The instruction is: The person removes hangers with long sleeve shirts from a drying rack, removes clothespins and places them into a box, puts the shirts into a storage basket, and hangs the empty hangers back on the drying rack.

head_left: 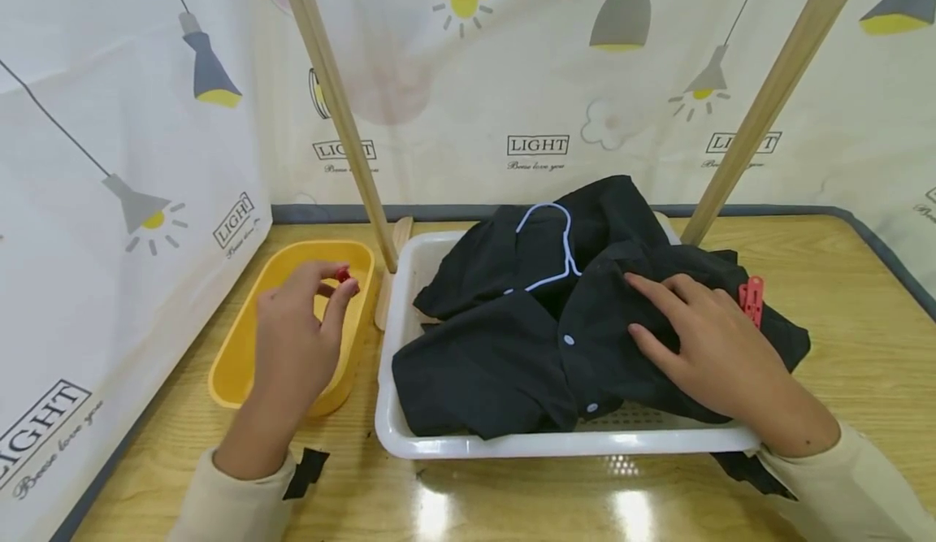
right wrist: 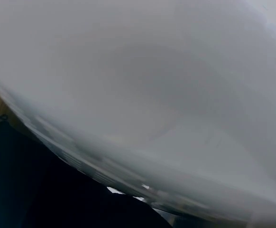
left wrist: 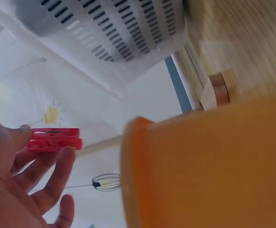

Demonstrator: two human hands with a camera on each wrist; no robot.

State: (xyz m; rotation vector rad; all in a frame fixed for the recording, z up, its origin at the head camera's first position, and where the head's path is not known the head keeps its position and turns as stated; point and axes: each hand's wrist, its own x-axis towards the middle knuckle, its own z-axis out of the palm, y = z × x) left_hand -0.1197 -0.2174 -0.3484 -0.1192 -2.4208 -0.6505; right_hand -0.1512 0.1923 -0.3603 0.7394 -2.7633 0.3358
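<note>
My left hand is held over the yellow bin, pinching a red clothespin between thumb and fingertips. In the head view only a small end of that clothespin shows. My right hand lies with fingers extended on a black buttoned garment heaped in a white basket. A light blue hanger sticks out of the cloth, its lower part covered. Just beyond my right hand, a second red clothespin stands at the garment's right side.
Two wooden poles rise at the back of the basket, left and right. A lamp-print sheet surrounds the wooden table at the back and sides. The basket's white wall fills most of the right wrist view.
</note>
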